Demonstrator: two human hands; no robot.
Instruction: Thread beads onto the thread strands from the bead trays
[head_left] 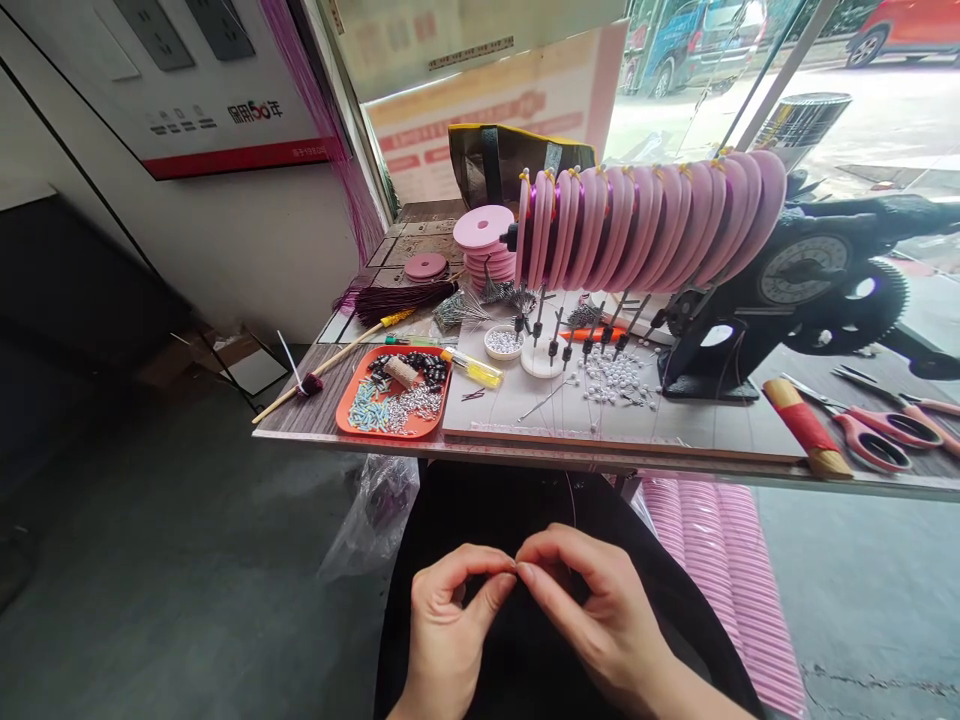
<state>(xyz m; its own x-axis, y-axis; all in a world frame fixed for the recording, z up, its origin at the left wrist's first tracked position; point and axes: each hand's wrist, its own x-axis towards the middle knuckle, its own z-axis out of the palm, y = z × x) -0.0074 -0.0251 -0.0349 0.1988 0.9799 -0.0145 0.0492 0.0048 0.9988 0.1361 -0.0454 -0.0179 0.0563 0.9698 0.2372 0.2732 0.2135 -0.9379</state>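
Over my dark lap, my left hand [459, 610] is closed in a pinch of thumb and forefinger. Its tips meet those of my right hand [592, 600], which pinches in the same way. A thin thread [571, 497] hangs from the table edge down to my right hand. Whatever sits right between the touching fingertips is too small to make out. Above the hands, on a pale board [510, 412], stands a black winding device [709, 350] with a row of pink spools [645, 225]. Thin metal rods with dark weights hang below the spools.
An orange tray [352, 425] holds several kinds of beads. White beads [615, 378] lie loose on the board and fill a small bowl [503, 343]. Scissors [874, 440] and a red-wrapped stick [806, 420] lie at right. Stacked pink spools [484, 228] stand behind; packed pink rolls [724, 580] are below the table.
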